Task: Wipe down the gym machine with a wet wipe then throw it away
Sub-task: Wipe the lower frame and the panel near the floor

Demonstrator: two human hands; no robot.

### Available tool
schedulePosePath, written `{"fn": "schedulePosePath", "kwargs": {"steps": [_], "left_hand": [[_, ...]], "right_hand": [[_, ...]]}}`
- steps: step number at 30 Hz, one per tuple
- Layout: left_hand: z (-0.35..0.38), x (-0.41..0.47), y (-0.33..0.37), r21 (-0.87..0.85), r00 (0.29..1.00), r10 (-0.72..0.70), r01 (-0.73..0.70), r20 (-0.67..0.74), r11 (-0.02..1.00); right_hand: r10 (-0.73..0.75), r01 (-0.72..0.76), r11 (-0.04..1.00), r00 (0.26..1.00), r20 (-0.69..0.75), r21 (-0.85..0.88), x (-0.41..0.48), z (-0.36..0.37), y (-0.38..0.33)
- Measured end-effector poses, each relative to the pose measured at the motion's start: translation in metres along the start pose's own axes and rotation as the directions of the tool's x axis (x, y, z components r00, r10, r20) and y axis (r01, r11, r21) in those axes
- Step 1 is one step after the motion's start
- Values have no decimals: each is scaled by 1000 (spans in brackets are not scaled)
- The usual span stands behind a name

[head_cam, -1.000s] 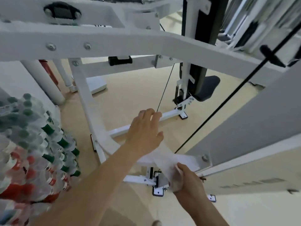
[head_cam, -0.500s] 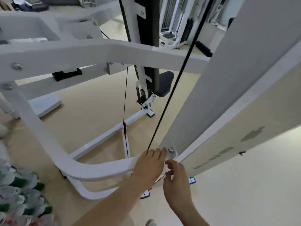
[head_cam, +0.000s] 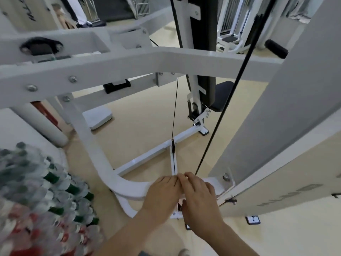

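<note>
Finding: a second ago the wipe hung loose and in plain view, bunched in my right hand (head_cam: 200, 197) while my left hand (head_cam: 162, 195) hovered above it. Both hands have since come down onto the low curved bar (head_cam: 127, 185) of the machine.

Position: the hands lie side by side on the bar, forefingers touching. The right is just short of the bolt (head_cam: 225, 176) and the left is one place further from it. The black cable (head_cam: 217, 126) comes down just beyond my right fingertips, on the bolt's side.

Grip: my left fingers are laid out fairly straight, pressing flat over the bar's top and holding nothing that I can see. My right fingers drape over the bar with the thumb tucked beneath. Whether they pinch anything, I cannot tell.

Wipe: no longer visible. I judge it to be trapped under my palms against the bar. A pale patch between my right hand and the bolt may be wipe or painted plate — not determinable.

Assessment: wiping is under way on this bar's bolt end. The rest of the frame away from the bolt is, I judge, still outstanding, and disposal has not begun. No bin is in view.
</note>
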State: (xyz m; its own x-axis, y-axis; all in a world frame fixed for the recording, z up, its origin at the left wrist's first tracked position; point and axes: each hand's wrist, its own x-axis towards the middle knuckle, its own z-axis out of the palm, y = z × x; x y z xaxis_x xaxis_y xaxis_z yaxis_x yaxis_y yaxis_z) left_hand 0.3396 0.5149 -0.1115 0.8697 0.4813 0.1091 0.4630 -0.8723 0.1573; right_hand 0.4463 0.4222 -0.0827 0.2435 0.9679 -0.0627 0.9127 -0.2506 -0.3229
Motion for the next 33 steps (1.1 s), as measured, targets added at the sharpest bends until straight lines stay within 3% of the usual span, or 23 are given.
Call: {"fn": "schedulePosePath", "kwargs": {"steps": [5,9,12,16,18,20,22,25,27,29,31,33], "left_hand": [[-7,-19,-27,23,995,-84,83,61,996],[-14,-42,-62,84,983,-171,165,65,983],[-26,-58,-96,81,986,-160,155,56,985],[-44,-76,-129,22,973,-198,197,122,980],[-46,-91,-146,-121,965,-254,261,65,958],[-52,-105,-161,-400,907,-421,382,-11,833],[-61,-113,-169,-567,780,-625,503,-27,653],[-59,-117,-179,-734,595,-800,575,72,362],[-55,-115,-186,-860,503,-836,505,219,78],[-58,-108,-191,-919,459,-841,378,288,-108],[-63,-98,-197,-935,435,-837,271,332,-230],[-65,-86,-202,-933,433,-830,238,351,-270]], "right_hand": [[-110,107,989,994,-25,-103,29,3,-26],[-204,210,951,978,47,-226,57,12,-53],[-267,280,912,960,85,-298,70,25,-71],[-291,317,926,946,147,-207,88,39,-106],[-285,305,947,942,175,-105,97,48,-129],[-232,239,971,953,192,-14,108,55,-152],[-160,155,987,968,193,37,125,58,-174],[-67,59,996,988,141,63,161,65,-201],[-24,20,999,989,149,30,188,72,-214],[6,-12,1000,958,288,21,212,72,-222],[39,-72,996,869,494,49,227,58,-219],[38,-69,997,837,546,37,228,43,-210]]}}
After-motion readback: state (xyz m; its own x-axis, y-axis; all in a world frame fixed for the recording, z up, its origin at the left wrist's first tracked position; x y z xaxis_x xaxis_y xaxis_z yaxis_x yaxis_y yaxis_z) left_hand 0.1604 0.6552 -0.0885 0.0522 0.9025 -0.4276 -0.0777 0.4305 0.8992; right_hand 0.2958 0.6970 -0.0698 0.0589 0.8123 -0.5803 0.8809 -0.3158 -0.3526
